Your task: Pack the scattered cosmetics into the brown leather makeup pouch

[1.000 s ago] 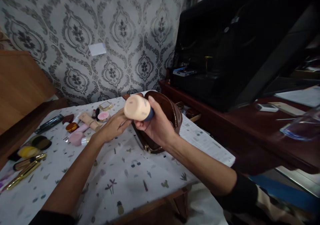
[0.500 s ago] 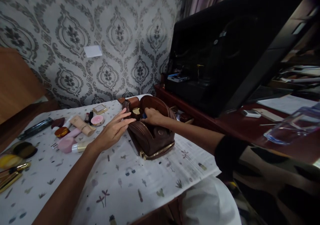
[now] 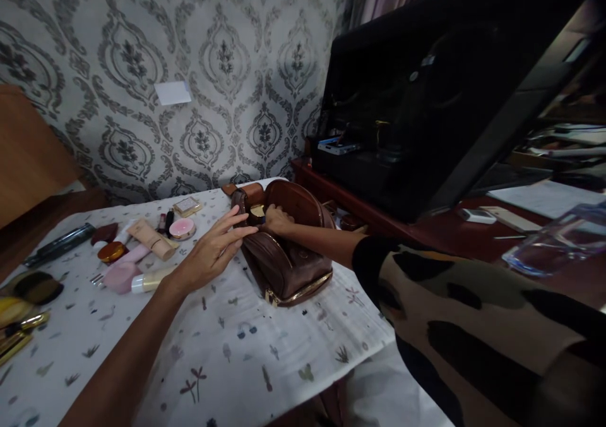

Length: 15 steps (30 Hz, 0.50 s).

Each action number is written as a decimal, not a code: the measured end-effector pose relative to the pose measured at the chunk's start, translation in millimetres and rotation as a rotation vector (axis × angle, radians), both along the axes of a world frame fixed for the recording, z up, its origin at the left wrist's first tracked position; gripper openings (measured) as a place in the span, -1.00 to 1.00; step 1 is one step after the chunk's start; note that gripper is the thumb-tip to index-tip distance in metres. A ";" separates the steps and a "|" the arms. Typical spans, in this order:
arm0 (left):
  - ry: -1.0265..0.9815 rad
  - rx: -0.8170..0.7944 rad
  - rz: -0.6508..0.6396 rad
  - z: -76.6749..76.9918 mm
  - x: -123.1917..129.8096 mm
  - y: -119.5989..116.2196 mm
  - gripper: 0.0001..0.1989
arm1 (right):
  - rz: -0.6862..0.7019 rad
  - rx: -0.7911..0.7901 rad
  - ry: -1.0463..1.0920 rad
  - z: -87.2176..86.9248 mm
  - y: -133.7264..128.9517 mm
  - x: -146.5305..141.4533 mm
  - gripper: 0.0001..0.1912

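An unzipped brown leather bag stands on the patterned white cloth. My left hand is open, its fingers spread, with the fingertips against the bag's left edge. Inside the bag's opening is my right hand, its fingers curled down; whatever they hold is hidden. A round gold-topped item lies in the bag between my two hands. Left of my left hand are a pink compact, a beige tube and a square clear case.
More cosmetics lie at the left, among them a pink brush, an amber jar and a dark bottle. A large black screen rises behind the bag at the right. A clear plastic container rests on the red desk.
My right hand has shifted slightly left within the bag, and its sleeve has come further into view. A blue item near its fingers is now mostly hidden. My left hand stays at the bag's edge.
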<state>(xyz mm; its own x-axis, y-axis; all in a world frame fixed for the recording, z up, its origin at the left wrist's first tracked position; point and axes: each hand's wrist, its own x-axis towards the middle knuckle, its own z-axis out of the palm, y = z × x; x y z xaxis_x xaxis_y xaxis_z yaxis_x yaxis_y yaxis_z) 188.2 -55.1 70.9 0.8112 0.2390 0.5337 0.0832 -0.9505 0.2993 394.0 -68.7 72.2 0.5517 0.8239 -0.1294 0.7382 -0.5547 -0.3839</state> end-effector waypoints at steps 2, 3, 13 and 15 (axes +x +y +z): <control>0.001 0.003 0.002 -0.2 0.2 0.6 -0.59 | -0.026 0.011 -0.001 -2.8 2.7 -2.0 -0.28; 0.003 0.004 0.002 -0.1 0.2 0.8 -0.59 | -0.034 0.019 -0.004 -4.1 3.7 -2.9 -0.33; 0.025 0.008 0.001 2.9 -1.1 -1.1 -0.60 | -0.022 0.083 -0.066 -14.9 6.2 -3.8 -0.43; 0.028 0.009 -0.001 3.1 -1.4 -1.3 -0.60 | -0.014 0.074 -0.050 -14.4 4.5 -1.3 -0.36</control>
